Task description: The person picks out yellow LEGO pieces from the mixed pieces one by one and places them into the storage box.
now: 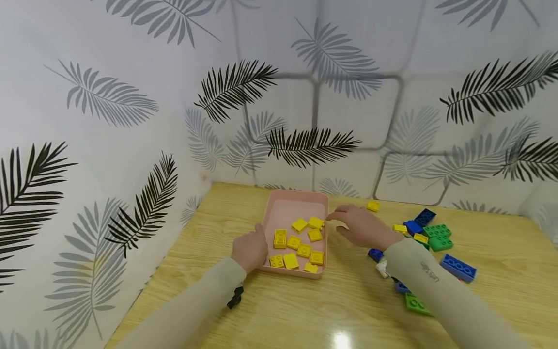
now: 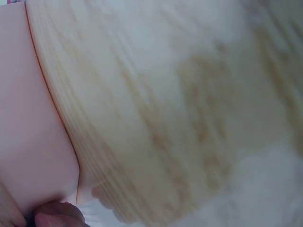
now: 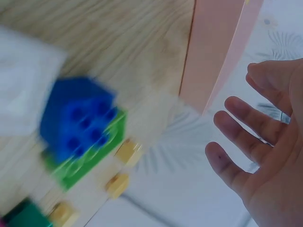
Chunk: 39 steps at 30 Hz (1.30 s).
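Observation:
A pink tray (image 1: 296,206) with several yellow toy bricks (image 1: 303,250) inside stands on the wooden table. My left hand (image 1: 250,248) grips the tray's left wall; in the left wrist view its fingers (image 2: 59,215) are bent at the pink wall (image 2: 33,109). Beside the right rim, my right hand (image 1: 362,228) reaches in from the right, fingertips close to a yellow brick (image 1: 316,222). In the right wrist view, that hand (image 3: 265,151) has its fingers loosely spread, with nothing between them, and the tray's outer wall (image 3: 213,52) behind.
Loose bricks lie right of the tray: green (image 1: 437,230), dark blue (image 1: 425,216), a long blue one (image 1: 458,267), and lime green (image 1: 417,304) near the forearm. One yellow brick (image 1: 373,206) lies by the wall. A white piece (image 1: 382,268) sits beside the right sleeve. Leaf-patterned walls border the table.

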### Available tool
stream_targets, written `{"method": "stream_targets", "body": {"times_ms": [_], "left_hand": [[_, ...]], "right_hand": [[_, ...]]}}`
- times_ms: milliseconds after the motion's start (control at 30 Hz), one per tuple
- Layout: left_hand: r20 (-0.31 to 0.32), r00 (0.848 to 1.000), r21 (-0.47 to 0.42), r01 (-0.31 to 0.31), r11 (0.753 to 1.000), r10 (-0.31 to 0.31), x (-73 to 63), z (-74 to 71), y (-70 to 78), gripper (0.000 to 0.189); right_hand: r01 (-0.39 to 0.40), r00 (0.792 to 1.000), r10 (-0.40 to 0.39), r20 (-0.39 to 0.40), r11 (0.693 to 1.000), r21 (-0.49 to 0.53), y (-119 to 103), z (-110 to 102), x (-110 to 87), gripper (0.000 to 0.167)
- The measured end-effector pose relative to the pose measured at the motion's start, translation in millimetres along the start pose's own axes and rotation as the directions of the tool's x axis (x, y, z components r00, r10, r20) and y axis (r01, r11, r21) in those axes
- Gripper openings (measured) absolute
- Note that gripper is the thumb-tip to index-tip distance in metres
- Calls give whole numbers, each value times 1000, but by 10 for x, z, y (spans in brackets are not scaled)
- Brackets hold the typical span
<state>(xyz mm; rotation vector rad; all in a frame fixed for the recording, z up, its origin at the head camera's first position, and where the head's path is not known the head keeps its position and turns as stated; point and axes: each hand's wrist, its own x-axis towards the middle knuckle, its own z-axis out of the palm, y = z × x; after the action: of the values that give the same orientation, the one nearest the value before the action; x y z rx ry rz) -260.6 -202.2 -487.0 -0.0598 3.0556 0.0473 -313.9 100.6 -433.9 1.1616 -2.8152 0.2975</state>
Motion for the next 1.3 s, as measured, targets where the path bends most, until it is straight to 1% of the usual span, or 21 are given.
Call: {"method": "stream_targets", "body": {"times_ms": [100, 267, 367, 500, 633, 800, 867, 1033, 1133, 1300], "left_hand": [[-4, 1000, 8, 6, 1000, -6, 2, 3, 7, 58], [11, 1000, 15, 9, 1000, -9, 1, 5, 15, 61], [10, 1000, 14, 2, 1000, -3, -7, -2, 13, 61], [7, 1000, 10, -1, 1000, 1, -20, -21, 14, 60], [21, 1000, 9, -2, 1000, 2, -38, -58, 32, 64], [40, 999, 8, 9, 1000, -9, -43, -58, 56, 68], [38, 999, 4, 9, 1000, -9, -31, -43, 59, 69], [24, 1000, 1, -18, 1000, 18, -26, -11, 56, 65], [23, 999, 1, -22, 1000, 22, -39, -18, 42, 63], [40, 999, -16, -3, 1000, 4, -38, -42, 40, 64]], "right_hand": [[-22, 1000, 22, -7, 1000, -4, 101, -67, -193, 34], [-70, 997, 70, 11, 998, -5, 283, -178, -518, 34], [-113, 993, 113, 21, 994, 3, 392, -241, -694, 35], [-157, 987, 157, 25, 987, 15, 549, -309, -882, 34], [-196, 980, 196, 35, 981, -1, 710, -339, -1036, 32], [-247, 967, 247, 68, 969, -14, 902, -318, -1188, 32], [-265, 961, 265, 82, 964, -11, 978, -307, -1236, 34], [-305, 947, 302, 114, 952, 11, 1107, -271, -1350, 35], [-307, 944, 303, 129, 951, 15, 1137, -254, -1373, 37], [-289, 947, 285, 149, 957, 7, 1206, -235, -1361, 38]]}}
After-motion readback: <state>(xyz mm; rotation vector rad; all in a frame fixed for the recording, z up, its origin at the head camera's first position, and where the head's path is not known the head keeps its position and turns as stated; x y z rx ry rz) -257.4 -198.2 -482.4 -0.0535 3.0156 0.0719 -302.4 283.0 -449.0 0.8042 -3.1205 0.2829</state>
